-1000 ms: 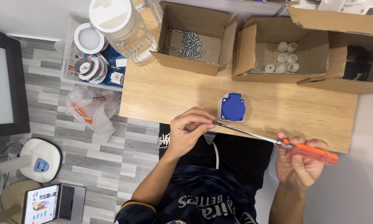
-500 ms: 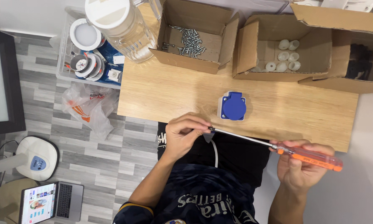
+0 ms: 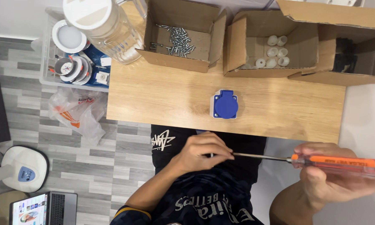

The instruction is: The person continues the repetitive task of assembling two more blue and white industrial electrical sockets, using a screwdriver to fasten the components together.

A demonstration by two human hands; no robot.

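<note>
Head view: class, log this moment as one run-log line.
left hand: pinches tip | right hand: holds orange-handled screwdriver | blue round socket: on wooden table

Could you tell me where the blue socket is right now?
The blue socket sits on the wooden table, near its front edge, below the cardboard boxes.

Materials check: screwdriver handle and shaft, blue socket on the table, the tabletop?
Screwdriver handle: translucent orange plastic, glossy, by its see-through glow. Shaft: bare metal, thin, grey sheen. Blue socket: moulded plastic, blue lid on a pale grey base, slight gloss. Tabletop: light wood grain, matte; solid wood or laminate, cannot tell. The right hand grips the handle; the left hand pinches the tip.
</note>
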